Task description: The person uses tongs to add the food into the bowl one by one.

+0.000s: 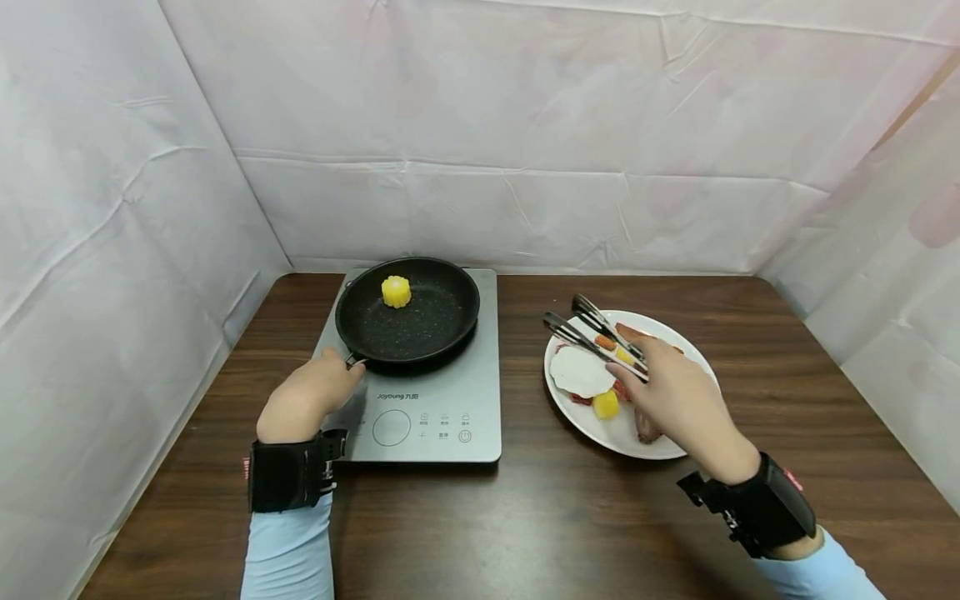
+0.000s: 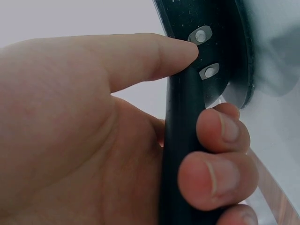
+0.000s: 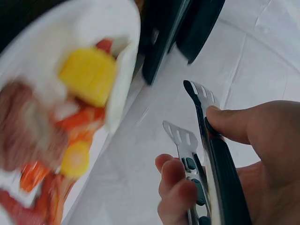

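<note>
My left hand (image 1: 315, 393) grips the black handle (image 2: 180, 140) of a frying pan (image 1: 427, 333), fingers curled round it and thumb lying along it toward the rivets. One yellow piece of corn cob (image 1: 396, 292) sits in the pan, left of its middle. In my right hand (image 1: 678, 400) is a pair of metal tongs (image 3: 218, 173), held between thumb and fingers. Their slotted tips stand apart with nothing between them, over the far left rim of a white plate (image 1: 705, 362). On that plate lie a white fried-egg-like slice (image 1: 581, 371), a corn piece (image 1: 606, 405) and brown meat (image 1: 647, 427).
Beneath the pan is a silver induction cooker (image 1: 457, 417) with a touch panel at its near side. Cooker and plate stand on a dark wooden table (image 1: 525, 517). White sheeting (image 1: 525, 208) walls off the back and both sides.
</note>
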Motion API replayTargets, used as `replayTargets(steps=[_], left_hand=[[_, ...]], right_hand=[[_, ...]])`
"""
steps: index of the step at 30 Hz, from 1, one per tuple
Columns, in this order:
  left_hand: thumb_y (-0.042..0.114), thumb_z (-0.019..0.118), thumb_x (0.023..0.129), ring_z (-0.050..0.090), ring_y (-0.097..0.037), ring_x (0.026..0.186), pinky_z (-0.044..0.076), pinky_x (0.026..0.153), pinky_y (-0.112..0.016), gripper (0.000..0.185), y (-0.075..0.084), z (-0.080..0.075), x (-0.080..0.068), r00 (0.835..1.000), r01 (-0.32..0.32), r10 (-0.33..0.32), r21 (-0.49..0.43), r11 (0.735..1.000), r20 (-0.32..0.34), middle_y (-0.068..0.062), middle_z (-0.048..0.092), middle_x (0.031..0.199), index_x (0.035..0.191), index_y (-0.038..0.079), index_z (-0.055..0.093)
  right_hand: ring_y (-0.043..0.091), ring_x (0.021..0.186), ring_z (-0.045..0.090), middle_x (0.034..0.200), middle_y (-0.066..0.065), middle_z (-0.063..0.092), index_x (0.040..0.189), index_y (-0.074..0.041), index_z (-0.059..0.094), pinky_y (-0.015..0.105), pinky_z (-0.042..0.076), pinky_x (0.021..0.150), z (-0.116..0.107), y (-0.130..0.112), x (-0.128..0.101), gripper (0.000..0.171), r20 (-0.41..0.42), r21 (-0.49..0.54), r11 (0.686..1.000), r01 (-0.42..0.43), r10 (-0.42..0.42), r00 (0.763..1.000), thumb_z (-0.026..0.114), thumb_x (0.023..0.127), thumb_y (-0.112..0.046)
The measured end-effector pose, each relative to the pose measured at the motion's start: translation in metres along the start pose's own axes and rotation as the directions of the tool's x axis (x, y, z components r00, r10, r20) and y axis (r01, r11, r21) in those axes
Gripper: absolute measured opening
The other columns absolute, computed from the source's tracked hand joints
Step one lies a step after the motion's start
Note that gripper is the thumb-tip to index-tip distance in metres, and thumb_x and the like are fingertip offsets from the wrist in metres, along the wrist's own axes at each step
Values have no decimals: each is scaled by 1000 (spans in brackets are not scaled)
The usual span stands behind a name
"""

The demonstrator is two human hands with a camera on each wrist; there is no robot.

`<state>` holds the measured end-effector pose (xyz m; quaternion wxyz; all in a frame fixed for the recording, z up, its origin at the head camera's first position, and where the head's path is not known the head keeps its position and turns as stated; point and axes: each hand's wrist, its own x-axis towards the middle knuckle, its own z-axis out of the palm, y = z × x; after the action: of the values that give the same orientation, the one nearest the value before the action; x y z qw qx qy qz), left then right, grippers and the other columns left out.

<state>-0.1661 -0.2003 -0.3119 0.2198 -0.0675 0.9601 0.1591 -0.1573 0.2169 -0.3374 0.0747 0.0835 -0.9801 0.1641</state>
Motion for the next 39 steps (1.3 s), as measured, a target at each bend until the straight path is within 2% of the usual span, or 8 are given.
replayTargets(steps=[2,3,7,12,22,31,39], left_hand=[[31,30,110,55,-55,122,49,99,-59,73,0,0,-1,1000,0,0,2,1000,-2,-48,44,137,145,-30,9],[31,29,110,54,-55,123,48,100,-59,73,0,-1,-1,1000,4,-4,-1,1000,0,-48,43,138,146,-29,9],[31,28,110,52,-55,125,47,101,-59,73,1,-3,-3,1000,22,-21,-7,1000,6,-48,41,141,146,-29,7],[31,28,110,55,-53,122,48,99,-58,74,2,-4,-4,1000,20,-20,-12,1000,1,-48,41,141,146,-30,8],[32,28,110,56,-52,121,48,99,-58,74,1,-3,-3,1000,22,-22,-8,1000,4,-48,42,140,146,-30,8],[32,28,110,55,-53,122,48,100,-58,73,1,-1,-2,1000,27,-27,-16,999,4,-47,43,139,146,-29,9],[32,29,110,56,-52,122,48,100,-59,73,-1,0,-3,1000,5,-5,-16,1000,7,-47,36,145,146,-29,11]], right_hand=[[33,80,66,111,26,70,143,-4,55,47,50,61,-3,9,-1,58,7,-3,1000,-16,16,1000,66,98,-39],[34,82,66,115,27,69,140,-1,56,47,50,61,-5,14,-1,58,10,-13,1000,-26,27,1000,67,97,-39],[28,65,60,96,24,66,125,8,57,37,43,50,-9,29,-4,53,43,-55,995,-78,80,996,64,99,-37],[22,57,50,75,14,56,107,9,57,32,34,46,-11,45,-12,46,55,-77,992,-104,108,993,61,100,-36],[21,54,46,68,11,51,95,4,55,33,32,46,-3,63,-22,39,99,-83,986,-144,152,983,58,102,-35],[19,52,44,63,7,48,90,1,55,32,31,46,8,65,-25,34,80,-81,989,-122,129,988,59,102,-31],[17,50,39,60,4,43,87,-2,56,31,27,45,14,64,-30,27,-17,-134,990,-50,49,999,68,97,-24]])
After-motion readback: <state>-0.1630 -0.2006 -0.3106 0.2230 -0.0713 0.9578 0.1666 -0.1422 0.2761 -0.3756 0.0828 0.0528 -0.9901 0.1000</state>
